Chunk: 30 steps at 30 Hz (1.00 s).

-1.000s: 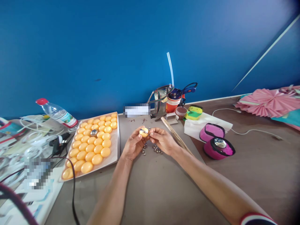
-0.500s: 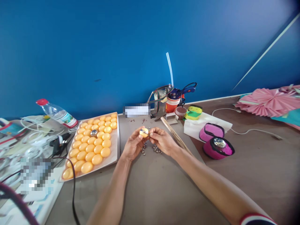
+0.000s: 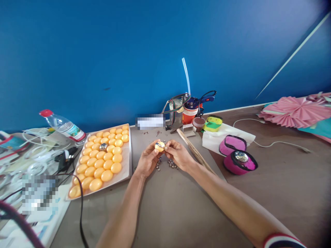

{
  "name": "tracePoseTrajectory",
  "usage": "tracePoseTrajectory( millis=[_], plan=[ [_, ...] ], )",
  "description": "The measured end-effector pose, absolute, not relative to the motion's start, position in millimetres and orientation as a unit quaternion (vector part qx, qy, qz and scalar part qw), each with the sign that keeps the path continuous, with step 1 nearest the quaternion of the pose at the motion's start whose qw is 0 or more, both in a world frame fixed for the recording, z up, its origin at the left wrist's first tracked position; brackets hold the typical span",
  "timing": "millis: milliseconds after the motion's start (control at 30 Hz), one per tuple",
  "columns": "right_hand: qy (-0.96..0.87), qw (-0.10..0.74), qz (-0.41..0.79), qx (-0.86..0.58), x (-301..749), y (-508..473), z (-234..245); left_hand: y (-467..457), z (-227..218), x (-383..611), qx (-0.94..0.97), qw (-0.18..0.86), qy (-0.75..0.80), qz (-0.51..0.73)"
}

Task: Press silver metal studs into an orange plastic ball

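An orange table tennis ball [image 3: 159,147] with shiny silver pieces on its upper side is held between the thumb and fingers of my left hand [image 3: 149,159]. My right hand [image 3: 177,154] is closed in a pinch at the ball's right side; whatever lies between its fingertips is too small to make out. Small silver beads lie on the grey mat below, one heap [image 3: 158,164] near my left fingers and another heap [image 3: 172,164] under my right hand. To the left, a white tray [image 3: 130,148] holds rows of plain orange balls, with one silver-covered ball [image 3: 103,147] among them.
A bottle with a red cap [image 3: 63,125] leans beside tangled white cables at left. Wooden sticks [image 3: 195,150] lie right of my hands. Behind stand a jar [image 3: 176,113] and an orange cup [image 3: 189,115]. Pink bands [image 3: 239,163] and pink folded paper [image 3: 297,113] are at right.
The ball has turned slightly in my left hand, so its silver pieces sit more to the upper left. Both hands stay in nearly the same place.
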State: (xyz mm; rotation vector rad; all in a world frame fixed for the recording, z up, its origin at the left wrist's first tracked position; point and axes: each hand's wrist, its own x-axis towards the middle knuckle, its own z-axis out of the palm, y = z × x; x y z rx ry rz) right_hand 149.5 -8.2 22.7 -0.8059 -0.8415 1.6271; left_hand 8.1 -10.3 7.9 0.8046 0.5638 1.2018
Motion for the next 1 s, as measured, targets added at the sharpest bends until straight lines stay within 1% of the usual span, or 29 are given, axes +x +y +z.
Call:
tracePoseTrajectory(
  millis=[233,333,367,433,533,600,667,733,800,1000],
  plan=[
    [-0.343,0.529,0.726,-0.276,153.3,-5.8,24.0,-8.2,11.7,6.5,0.317,0.739,0.239,0.544],
    [-0.389,0.517,0.696,-0.311,155.6,-3.8,19.9,-7.4,12.3,4.4,0.303,0.746,0.236,0.544],
    [-0.422,0.503,0.671,-0.344,156.5,-3.0,17.7,-7.2,12.2,3.7,0.300,0.747,0.237,0.544],
    [-0.515,0.470,0.578,-0.424,158.9,-1.6,13.1,-6.6,12.0,2.6,0.295,0.747,0.241,0.545],
    [-0.684,0.416,0.350,-0.487,162.7,-2.3,8.3,-5.4,12.4,1.3,0.292,0.737,0.247,0.557],
    [-0.766,0.349,0.225,-0.491,163.7,-5.2,7.7,-4.7,13.7,0.7,0.292,0.731,0.244,0.566],
    [-0.816,0.269,0.145,-0.490,162.6,-9.2,8.9,-4.6,15.3,0.7,0.296,0.728,0.244,0.569],
    [-0.845,0.207,0.098,-0.483,160.3,-13.3,11.3,-4.8,16.8,1.2,0.303,0.724,0.250,0.567],
    [-0.861,0.172,0.075,-0.473,157.9,-16.6,13.7,-4.8,17.3,2.0,0.310,0.716,0.258,0.570],
    [-0.883,0.136,0.071,-0.444,151.7,-22.4,15.6,-3.2,12.4,4.6,0.323,0.675,0.282,0.600]
  ],
)
